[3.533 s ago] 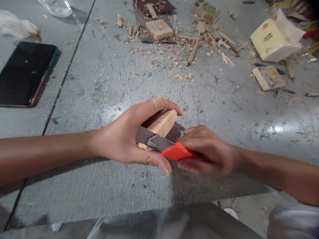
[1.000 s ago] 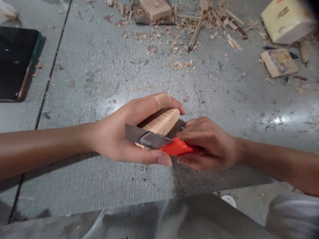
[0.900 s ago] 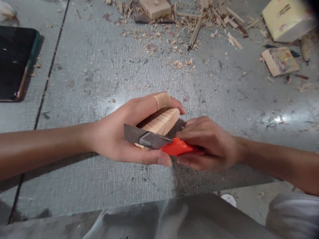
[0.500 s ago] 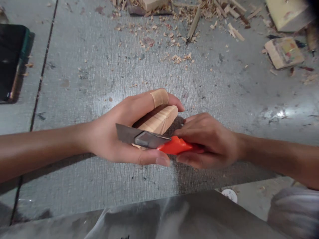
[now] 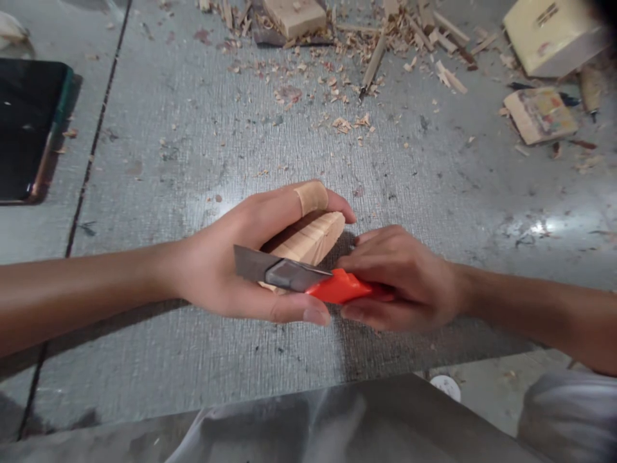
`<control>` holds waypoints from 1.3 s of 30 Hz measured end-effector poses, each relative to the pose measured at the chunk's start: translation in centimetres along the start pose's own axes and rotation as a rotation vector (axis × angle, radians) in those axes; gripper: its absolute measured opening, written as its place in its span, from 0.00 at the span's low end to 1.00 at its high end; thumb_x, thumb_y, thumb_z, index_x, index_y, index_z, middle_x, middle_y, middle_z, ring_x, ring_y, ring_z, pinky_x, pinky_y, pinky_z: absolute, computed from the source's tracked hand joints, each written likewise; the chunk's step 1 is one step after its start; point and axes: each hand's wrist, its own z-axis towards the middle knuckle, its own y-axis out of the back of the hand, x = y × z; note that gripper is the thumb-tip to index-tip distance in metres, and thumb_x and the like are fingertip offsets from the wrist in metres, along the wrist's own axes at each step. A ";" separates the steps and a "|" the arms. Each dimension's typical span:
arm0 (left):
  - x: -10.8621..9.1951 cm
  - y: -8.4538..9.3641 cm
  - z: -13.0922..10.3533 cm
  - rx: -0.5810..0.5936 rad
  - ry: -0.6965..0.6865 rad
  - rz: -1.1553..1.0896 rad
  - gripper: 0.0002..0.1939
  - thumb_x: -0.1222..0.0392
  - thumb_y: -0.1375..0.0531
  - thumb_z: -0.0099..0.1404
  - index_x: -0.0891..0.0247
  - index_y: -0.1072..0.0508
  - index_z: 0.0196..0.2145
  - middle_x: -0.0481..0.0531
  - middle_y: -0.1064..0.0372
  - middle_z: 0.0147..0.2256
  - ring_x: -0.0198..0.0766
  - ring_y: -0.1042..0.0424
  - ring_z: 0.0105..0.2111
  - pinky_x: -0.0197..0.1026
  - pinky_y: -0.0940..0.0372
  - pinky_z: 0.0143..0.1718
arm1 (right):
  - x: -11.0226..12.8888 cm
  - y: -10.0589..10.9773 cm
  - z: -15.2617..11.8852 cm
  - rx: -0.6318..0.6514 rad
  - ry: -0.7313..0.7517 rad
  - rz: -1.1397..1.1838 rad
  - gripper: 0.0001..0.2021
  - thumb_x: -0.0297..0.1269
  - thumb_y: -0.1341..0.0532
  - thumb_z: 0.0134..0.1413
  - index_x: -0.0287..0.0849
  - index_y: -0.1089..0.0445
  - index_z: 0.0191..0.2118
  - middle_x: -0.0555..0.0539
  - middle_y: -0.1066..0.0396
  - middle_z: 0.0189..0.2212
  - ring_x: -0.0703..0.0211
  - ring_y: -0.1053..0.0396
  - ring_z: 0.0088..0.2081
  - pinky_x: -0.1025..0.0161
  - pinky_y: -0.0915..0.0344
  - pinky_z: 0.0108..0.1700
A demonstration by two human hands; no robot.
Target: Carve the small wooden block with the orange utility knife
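My left hand (image 5: 226, 257) is wrapped round a pale wood block (image 5: 308, 238) with a tapered, rounded end pointing right. A bandage (image 5: 312, 197) circles its index finger. In my right hand (image 5: 405, 276) is a utility knife (image 5: 340, 287) with an orange-red handle, fingers closed round the grip. The knife's wide grey blade lies across the near side of the wood, its tip pointing left over my left palm. My left thumb stretches along below the blade, close to the handle. The near part of the block is partly hidden by the blade.
A phone (image 5: 29, 128) lies at the left. Wood shavings (image 5: 349, 122), a thin carving tool (image 5: 373, 64) and a wood block (image 5: 294, 19) are at the back. On the right sit a yellowish box (image 5: 549, 38) and a paint-marked block (image 5: 540, 116). The table's near edge is below my hands.
The whole view has shifted slightly, so the table things appear a little lower. The knife blade sits slightly farther right against the block; both hands keep their grip.
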 end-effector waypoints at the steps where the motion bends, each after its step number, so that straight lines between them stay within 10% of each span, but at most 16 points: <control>1: 0.0 0.0 0.0 0.004 -0.014 0.003 0.34 0.45 0.28 0.59 0.69 0.32 0.54 0.59 0.26 0.44 0.44 0.28 0.39 0.43 0.35 0.38 | 0.0 0.0 0.0 0.002 0.002 -0.002 0.15 0.45 0.41 0.72 0.44 0.34 0.32 0.57 0.40 0.20 0.64 0.43 0.22 0.60 0.50 0.29; 39: 0.1 0.0 -0.2 -0.002 -0.003 0.029 0.31 0.43 0.30 0.65 0.67 0.32 0.54 0.59 0.25 0.46 0.45 0.27 0.42 0.42 0.33 0.42 | -0.1 -0.1 0.0 0.002 0.014 0.023 0.14 0.44 0.40 0.71 0.42 0.31 0.34 0.56 0.36 0.21 0.64 0.41 0.22 0.61 0.49 0.29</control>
